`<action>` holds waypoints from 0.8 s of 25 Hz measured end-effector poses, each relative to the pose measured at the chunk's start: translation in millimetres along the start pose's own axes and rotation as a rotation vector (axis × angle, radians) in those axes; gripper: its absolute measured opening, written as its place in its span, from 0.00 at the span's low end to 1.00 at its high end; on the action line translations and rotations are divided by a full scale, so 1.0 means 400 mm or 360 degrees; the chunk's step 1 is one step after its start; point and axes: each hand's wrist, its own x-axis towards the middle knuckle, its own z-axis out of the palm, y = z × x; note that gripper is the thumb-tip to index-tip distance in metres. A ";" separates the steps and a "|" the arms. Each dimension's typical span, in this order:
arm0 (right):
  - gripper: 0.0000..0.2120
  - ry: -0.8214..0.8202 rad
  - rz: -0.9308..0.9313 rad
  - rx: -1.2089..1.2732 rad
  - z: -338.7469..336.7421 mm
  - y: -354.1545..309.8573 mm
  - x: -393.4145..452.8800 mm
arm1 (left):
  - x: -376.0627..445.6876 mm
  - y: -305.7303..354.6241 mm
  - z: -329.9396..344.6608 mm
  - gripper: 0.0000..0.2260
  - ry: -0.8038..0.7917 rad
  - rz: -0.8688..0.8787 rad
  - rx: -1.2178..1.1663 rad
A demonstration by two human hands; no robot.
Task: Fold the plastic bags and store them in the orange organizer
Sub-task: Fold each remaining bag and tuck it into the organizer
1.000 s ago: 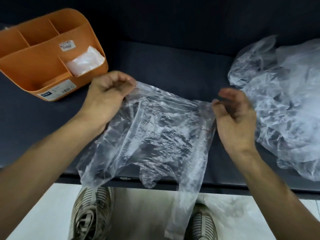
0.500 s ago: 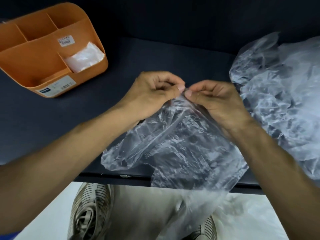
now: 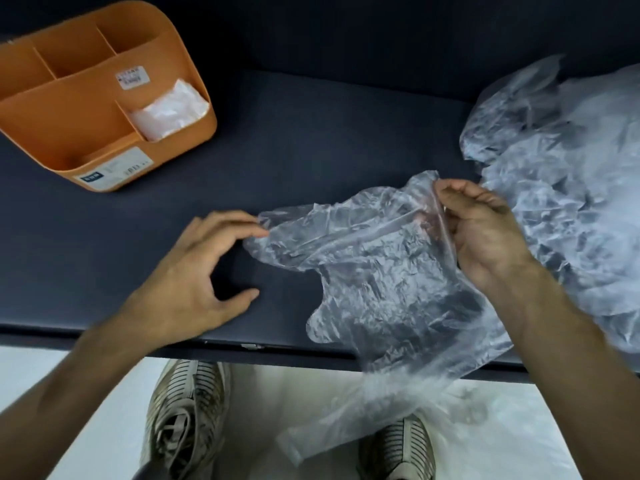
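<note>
Half a second ago both hands met at the top edge of the clear plastic bag (image 3: 377,258), pinching it together; now they have parted. The right hand (image 3: 485,233) keeps the grip, its fingers and thumb clamped on the bag's upper right corner, while the left hand (image 3: 197,282) has let go and hovers with its fingers loosely spread, the fingertips just touching the bag's left flap. The bag now lies partly spread on the dark surface (image 3: 311,140), well to the right of the orange organizer (image 3: 86,109), with its lower part hanging over the near edge toward the floor. The move reads as the first lengthwise fold having been brought together and the left hand now coming across to smooth or take the next edge, so this bag looks only partly folded and not ready to store.

The organizer stands at the far left of the surface. Its small front-right compartment holds one folded bag (image 3: 169,110), white and crumpled, reaching about to the rim. The other compartments show only orange walls and hold nothing visible. Far to the right of the organizer, touching the right hand's side of the held bag, sits a pile of unfolded bags (image 3: 571,188), so much of the task seems to remain. Below the surface edge, two shoes (image 3: 187,420) show.
</note>
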 end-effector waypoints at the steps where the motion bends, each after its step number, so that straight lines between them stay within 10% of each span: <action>1: 0.09 0.0000 0.0017 0.0006 -0.005 0.001 0.000 | 0.005 -0.002 0.015 0.27 0.0047 -0.0053 0.0025; 9: 0.07 0.0097 0.0041 0.0065 -0.012 0.012 0.006 | 0.082 0.010 0.036 0.05 0.0668 0.0052 -0.0234; 14: 0.05 0.0269 0.0061 0.0116 -0.021 0.012 0.010 | 0.075 0.045 -0.004 0.04 0.0381 -0.0038 -0.1790; 20: 0.03 0.0280 0.0072 0.0126 -0.040 0.010 0.021 | 0.087 0.033 -0.029 0.10 0.0253 -0.0122 -0.1647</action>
